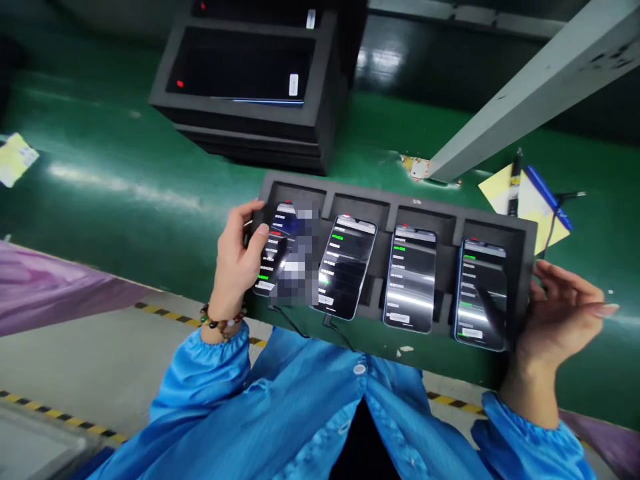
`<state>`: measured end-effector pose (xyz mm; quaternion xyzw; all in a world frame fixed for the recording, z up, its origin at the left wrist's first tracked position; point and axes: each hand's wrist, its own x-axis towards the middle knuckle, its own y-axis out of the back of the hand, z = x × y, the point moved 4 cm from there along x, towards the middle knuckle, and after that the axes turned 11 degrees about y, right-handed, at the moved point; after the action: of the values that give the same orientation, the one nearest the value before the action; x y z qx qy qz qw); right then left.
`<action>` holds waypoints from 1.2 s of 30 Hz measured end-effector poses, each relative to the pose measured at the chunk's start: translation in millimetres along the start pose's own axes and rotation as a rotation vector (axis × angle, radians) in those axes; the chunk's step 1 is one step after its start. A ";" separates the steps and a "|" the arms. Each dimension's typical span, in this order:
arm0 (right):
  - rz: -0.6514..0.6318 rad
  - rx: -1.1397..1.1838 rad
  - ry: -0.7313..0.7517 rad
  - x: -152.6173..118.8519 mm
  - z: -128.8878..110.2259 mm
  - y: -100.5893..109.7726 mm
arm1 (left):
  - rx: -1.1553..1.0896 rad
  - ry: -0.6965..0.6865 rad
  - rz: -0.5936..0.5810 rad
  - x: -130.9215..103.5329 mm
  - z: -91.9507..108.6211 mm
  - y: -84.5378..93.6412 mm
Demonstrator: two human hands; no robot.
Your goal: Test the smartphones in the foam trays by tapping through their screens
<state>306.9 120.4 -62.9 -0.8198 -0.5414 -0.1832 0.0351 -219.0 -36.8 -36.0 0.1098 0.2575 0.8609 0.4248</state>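
Observation:
A black foam tray (395,188) lies near the table's front edge with several phones in its compartments. My left hand (241,250) grips the tray's left end, its thumb beside the leftmost phone (273,257). Against the tray's right end rests my right hand (563,310), its fingers apart. The second phone (347,267) sits tilted, with a black cable (340,333) at its lower edge. Another phone (410,279) and the rightmost phone (481,293) also show lit screens with lines of text. A blurred patch covers part of the leftmost phone.
Behind the tray stands a stack of black trays (325,120) holding dark devices. A grey metal post (510,87) rises from the green table (125,180) at the back right. Beside it lie yellow paper (540,217), a blue pen (547,193) and a black marker (516,180).

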 end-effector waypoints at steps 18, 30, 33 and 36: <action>0.083 -0.153 -0.001 6.0 4.5 -1.1 | -0.172 0.030 -0.024 14.5 -3.9 -2.5; 0.046 -0.121 -0.005 -2.2 0.8 -5.5 | -0.276 0.076 -0.050 1.7 -16.7 6.2; 0.052 -0.065 -0.035 -2.2 2.3 -6.5 | -0.291 0.084 -0.056 -0.3 -21.5 7.5; 0.073 -0.052 -0.061 -0.1 5.8 -5.6 | -0.270 0.090 -0.089 2.2 -23.2 3.6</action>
<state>303.3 124.1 -69.2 -0.8449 -0.5069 -0.1706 0.0036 -232.2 -45.0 -53.7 0.0017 0.1629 0.8722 0.4613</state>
